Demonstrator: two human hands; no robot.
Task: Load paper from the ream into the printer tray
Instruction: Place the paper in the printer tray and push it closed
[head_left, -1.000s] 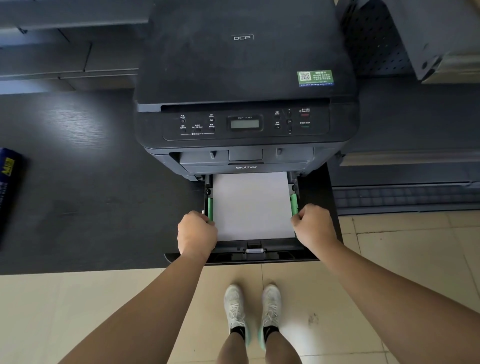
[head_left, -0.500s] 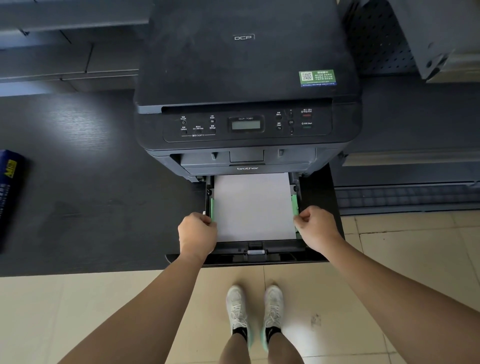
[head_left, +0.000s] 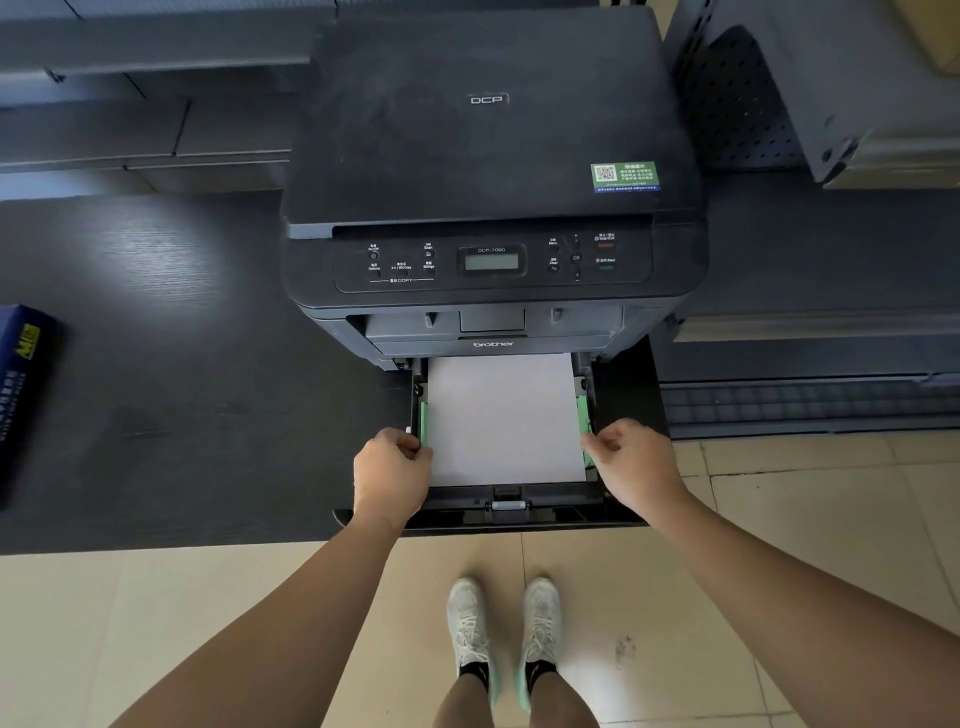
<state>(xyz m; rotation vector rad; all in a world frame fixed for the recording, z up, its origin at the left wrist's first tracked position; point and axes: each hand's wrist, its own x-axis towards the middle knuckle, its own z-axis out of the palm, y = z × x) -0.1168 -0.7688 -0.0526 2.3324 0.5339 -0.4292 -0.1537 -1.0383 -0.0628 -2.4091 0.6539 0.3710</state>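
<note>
A black printer (head_left: 488, 156) stands on a dark table (head_left: 182, 364). Its paper tray (head_left: 519, 512) is pulled out toward me over the table's front edge. A stack of white paper (head_left: 501, 415) lies flat in the tray between two green side guides. My left hand (head_left: 390, 470) pinches the left green guide (head_left: 423, 418) at the paper's left edge. My right hand (head_left: 631, 462) pinches the right green guide (head_left: 583, 408) at the paper's right edge. The blue paper ream (head_left: 21, 384) lies at the far left of the table.
Grey shelving and a perforated metal box (head_left: 810, 88) stand to the right of the printer. A keyboard-like grey panel (head_left: 805, 405) lies lower right. Beige floor tiles (head_left: 779, 519) and my white shoes (head_left: 504, 634) are below the tray.
Both hands stay on the side guides; the right hand has shifted slightly outward and down. The view has drifted a little. The tray and paper have not visibly moved.
</note>
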